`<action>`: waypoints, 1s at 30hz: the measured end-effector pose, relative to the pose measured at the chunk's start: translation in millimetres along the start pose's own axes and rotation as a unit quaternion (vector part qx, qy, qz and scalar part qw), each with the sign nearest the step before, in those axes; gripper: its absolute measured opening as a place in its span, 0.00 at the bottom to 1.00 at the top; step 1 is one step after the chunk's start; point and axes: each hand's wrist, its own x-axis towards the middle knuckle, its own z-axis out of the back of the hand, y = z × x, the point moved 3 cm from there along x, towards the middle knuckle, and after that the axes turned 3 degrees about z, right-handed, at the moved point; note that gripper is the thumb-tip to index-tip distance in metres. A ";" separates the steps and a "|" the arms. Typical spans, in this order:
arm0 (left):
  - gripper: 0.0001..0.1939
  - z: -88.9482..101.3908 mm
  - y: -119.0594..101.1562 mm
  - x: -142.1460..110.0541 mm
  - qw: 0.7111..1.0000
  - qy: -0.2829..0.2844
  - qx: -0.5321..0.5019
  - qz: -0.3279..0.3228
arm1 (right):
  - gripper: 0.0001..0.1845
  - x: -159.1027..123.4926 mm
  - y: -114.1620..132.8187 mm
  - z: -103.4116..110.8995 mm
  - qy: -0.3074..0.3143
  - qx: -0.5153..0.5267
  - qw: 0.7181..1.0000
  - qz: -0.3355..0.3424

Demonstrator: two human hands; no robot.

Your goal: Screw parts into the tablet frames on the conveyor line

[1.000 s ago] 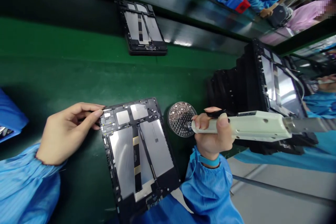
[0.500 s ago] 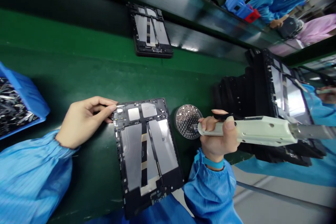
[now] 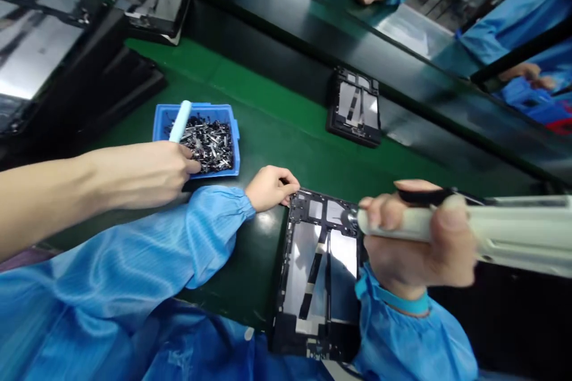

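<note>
The green, smooth-topped desk (image 3: 277,146) spanned the frame. On it, low and right of centre, lay a flat black rectangular device with silver panels (image 3: 299,268), its long axis running nearly up and down, the end with two small silver windows pointing toward the frame's top, leaning slightly right. The pale green cylindrical power screwdriver (image 3: 522,232) ran sideways, its tip over the device's upper right corner. The right hand (image 3: 415,244) was wrapped around it; the left hand (image 3: 269,189) pinched the device's upper left corner.
</note>
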 end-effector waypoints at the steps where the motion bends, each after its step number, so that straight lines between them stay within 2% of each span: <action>1: 0.05 -0.2 1.9 0.5 1.000 0.003 0.007 -0.011 | 0.19 2.4 -3.8 -15.7 0.012 0.008 1.000 -0.003; 4: 0.04 -0.1 6.6 2.2 0.998 -0.005 0.042 -0.053 | 0.17 5.4 -18.0 -46.4 0.022 0.015 1.000 -0.001; 8: 0.04 -0.4 8.8 3.4 0.993 -0.016 0.076 -0.084 | 0.13 2.6 -36.0 -61.8 0.034 0.019 0.999 0.008; 14: 0.05 0.6 4.7 -0.6 0.991 -0.027 0.095 -0.089 | 0.13 1.9 -48.5 -64.3 0.048 0.021 0.999 0.007; 25: 0.06 0.8 4.0 -3.0 0.990 -0.039 0.110 -0.080 | 0.14 -0.9 -51.2 -70.5 0.059 0.010 0.998 0.009; 27: 0.06 6.2 2.8 -14.1 0.985 -0.064 0.140 -0.082 | 0.15 -1.6 -52.3 -70.1 0.062 0.008 0.998 0.003; 30: 0.11 8.6 6.1 -50.3 0.963 -0.098 0.237 -0.080 | 0.17 -3.1 -56.0 -67.6 0.053 0.008 0.999 -0.010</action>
